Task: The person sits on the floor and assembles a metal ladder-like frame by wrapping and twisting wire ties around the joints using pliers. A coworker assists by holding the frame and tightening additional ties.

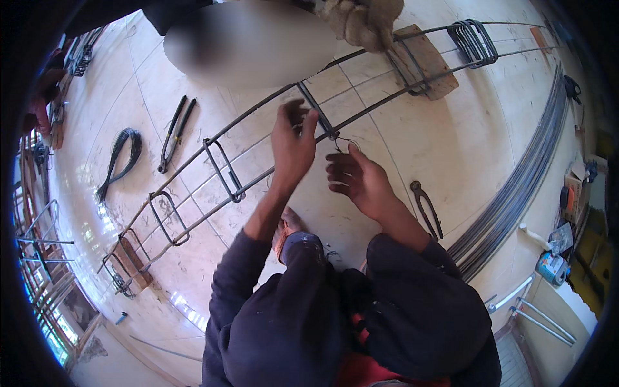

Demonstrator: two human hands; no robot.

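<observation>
A long frame of steel bars (pixel 255 184) with rectangular stirrups runs slantwise in front of me. My left hand (pixel 294 142) is over the near bar, beside a stirrup (pixel 314 106); its fingers are loosely curled, thumb apart, with nothing seen in them. Just below the joint of that stirrup and the near bar, my right hand (pixel 362 184) has its fingers apart. A thin looped tie wire (pixel 349 141) sticks out from the joint to the right thumb's tip; whether they touch is unclear. Pincers (pixel 425 208) lie right of my right hand.
Opposite me is a co-worker, whose brown-gloved hand (pixel 367 22) is at the frame's far bar. Wooden blocks (pixel 438 80) prop the frame, and loose stirrups (pixel 474 44) are bunched on it. Long-handled cutters (pixel 175 135) and a wire coil (pixel 122 158) lie left; steel rods (pixel 516 197) lie right.
</observation>
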